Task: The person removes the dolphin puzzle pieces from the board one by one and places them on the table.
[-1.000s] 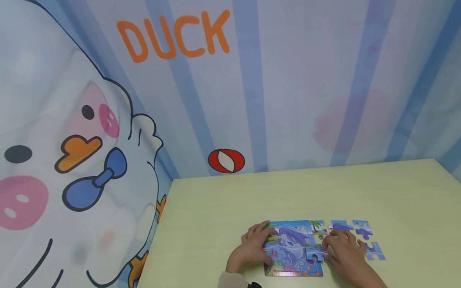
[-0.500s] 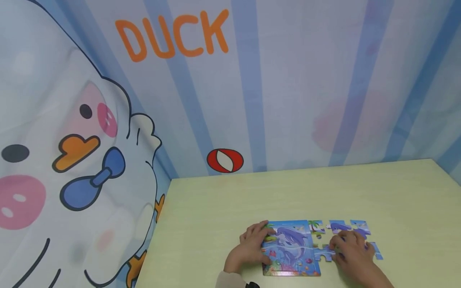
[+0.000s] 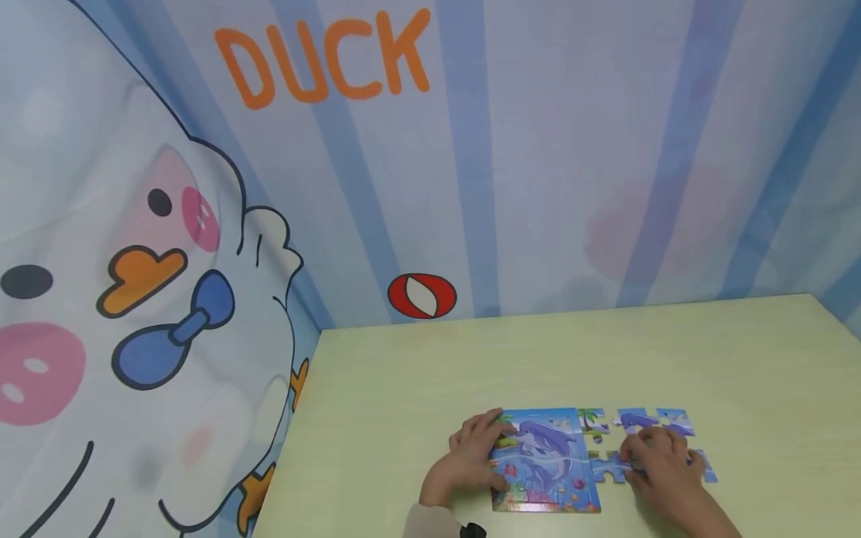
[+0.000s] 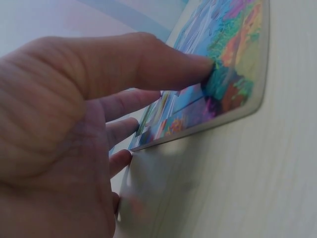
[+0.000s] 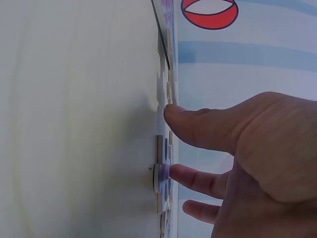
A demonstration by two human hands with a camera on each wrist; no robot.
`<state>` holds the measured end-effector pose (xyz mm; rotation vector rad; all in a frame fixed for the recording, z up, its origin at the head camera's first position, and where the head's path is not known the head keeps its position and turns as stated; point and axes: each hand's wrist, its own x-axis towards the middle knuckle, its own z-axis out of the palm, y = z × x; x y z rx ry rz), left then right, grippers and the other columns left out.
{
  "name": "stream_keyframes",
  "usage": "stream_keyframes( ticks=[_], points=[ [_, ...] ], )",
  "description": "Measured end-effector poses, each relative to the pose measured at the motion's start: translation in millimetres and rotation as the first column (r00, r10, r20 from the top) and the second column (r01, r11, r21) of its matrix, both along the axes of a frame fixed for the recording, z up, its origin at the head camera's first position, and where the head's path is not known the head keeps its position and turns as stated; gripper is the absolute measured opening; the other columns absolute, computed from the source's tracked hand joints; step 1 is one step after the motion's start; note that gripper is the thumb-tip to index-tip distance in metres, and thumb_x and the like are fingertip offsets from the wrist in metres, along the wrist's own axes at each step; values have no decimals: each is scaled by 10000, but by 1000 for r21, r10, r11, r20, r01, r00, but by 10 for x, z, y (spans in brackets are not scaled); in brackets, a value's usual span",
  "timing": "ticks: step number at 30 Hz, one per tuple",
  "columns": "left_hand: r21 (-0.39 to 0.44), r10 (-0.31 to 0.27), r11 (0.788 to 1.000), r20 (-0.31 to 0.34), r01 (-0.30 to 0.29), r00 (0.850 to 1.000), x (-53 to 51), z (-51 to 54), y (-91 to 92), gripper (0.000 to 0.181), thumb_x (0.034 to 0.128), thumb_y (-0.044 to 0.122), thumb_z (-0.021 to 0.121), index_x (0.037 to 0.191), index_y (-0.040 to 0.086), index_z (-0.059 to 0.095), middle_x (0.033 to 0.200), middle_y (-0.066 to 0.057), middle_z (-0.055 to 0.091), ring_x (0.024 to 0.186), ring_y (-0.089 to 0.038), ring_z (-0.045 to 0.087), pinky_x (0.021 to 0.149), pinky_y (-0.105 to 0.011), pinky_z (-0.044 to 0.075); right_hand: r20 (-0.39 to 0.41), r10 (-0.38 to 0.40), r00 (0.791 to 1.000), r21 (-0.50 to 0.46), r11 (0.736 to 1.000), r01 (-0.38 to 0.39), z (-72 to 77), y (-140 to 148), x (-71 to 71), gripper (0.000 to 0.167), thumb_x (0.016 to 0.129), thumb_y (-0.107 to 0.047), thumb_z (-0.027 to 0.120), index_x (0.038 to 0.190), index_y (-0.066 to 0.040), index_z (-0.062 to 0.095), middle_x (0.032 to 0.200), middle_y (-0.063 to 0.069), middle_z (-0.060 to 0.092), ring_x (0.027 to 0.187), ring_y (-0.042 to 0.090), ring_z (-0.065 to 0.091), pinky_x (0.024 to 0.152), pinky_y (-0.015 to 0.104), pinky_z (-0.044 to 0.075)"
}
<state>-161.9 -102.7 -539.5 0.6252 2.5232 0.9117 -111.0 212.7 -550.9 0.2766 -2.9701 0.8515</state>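
In the head view, a framed dolphin jigsaw puzzle (image 3: 545, 463) lies flat on the table. My left hand (image 3: 467, 463) rests on its left side, fingers spread over the upper left and thumb on the lower left edge; the left wrist view has the straight thumb (image 4: 183, 69) pressing the printed surface. To the right of the puzzle lies a blue puzzle piece (image 3: 608, 468). Over the loose pieces beside it is my right hand (image 3: 662, 471), thumb and forefinger at that piece's right end. In the right wrist view, a fingertip touches a piece (image 5: 162, 176); the thumb stands apart from it.
Loose pieces lie in a row along the back: a palm-tree piece (image 3: 592, 420), a dolphin piece (image 3: 637, 420) and another piece (image 3: 675, 421). One more piece (image 3: 706, 465) shows partly right of the hand. A striped cloth wall (image 3: 538, 187) borders the pale table (image 3: 377, 418).
The blue piece, over the puzzle's right edge a second ago, has moved right and lies on the table beside it. My right hand moved right with it. The left hand has stayed put.
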Motion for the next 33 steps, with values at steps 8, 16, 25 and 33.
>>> stream_keyframes(
  ticks=[8,16,25,33],
  points=[
    [2,7,1000,4,-7,1000,20,-12,2,682,779,144,864,1379,217,547,1639,-33,257,1483,-347,171,1091,-617,181,15,-12,1000,18,1000,12,-3,-2,4,262,826,-14,755,905,-184,572,1182,265,487,1213,635,267,865,820,187],
    [7,16,1000,0,-16,1000,48,21,10,689,772,136,864,1381,217,553,1639,-35,256,1484,-346,170,1102,-625,166,-32,-8,999,23,1000,9,-21,-22,-11,299,799,23,762,909,-187,581,1214,290,482,1217,629,271,865,815,203],
    [5,15,1000,3,-15,1000,40,34,37,689,768,136,860,1382,206,556,1638,-35,258,1485,-343,170,1100,-636,161,-21,3,1000,10,1000,-2,-20,-38,-12,330,768,82,742,926,-181,618,1236,294,483,1254,642,234,869,835,185],
    [0,19,1000,0,-19,1000,25,7,38,693,752,147,854,1375,212,557,1638,-38,252,1475,-350,173,1082,-602,187,-65,40,997,-11,999,-41,-4,-117,36,392,725,129,666,940,-198,641,1237,256,512,1249,609,298,878,823,230]
  ],
)
